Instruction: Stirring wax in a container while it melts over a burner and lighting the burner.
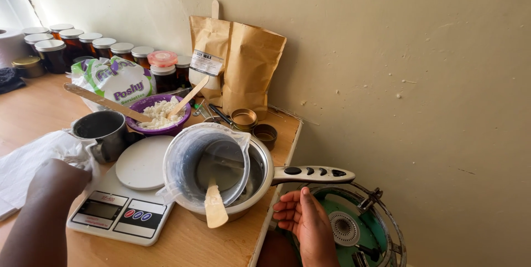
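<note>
Nearest the camera, my right hand (pixel 303 217) hangs at the table edge (pixel 276 184) just under the saucepan handle (pixel 312 174), fingers loosely curled, holding nothing and touching nothing that I can see. My left hand (pixel 55 176) rests on crumpled white paper (pixel 33 159) beside the kitchen scale (pixel 123 207); whether its fingers are spread or closed I cannot tell, they are hidden by the wrist.

The steel saucepan (pixel 257 181) sits at the table's front right corner, with a translucent plastic jug (pixel 202 162) nested inside it and a flat wooden spatula (pixel 214 206) leaning in the jug, blade over the near rim. Judgement: the pan is near the edge, so any grip belongs on the black-inset handle, firm and level, with the jug kept from tipping.

Below the table, a green round burner (pixel 345 228) in a wire frame.

Further back: a dull metal cup (pixel 102 131), then a purple bowl (pixel 160 115) of white flaky wax with two wooden sticks. Small tins (pixel 244 118) beside it. Against the wall, brown paper pouches (pixel 249 68), matte and creased, a napkin pack (pixel 119 79), and a row of amber glass jars (pixel 83 43) with pale lids.
</note>
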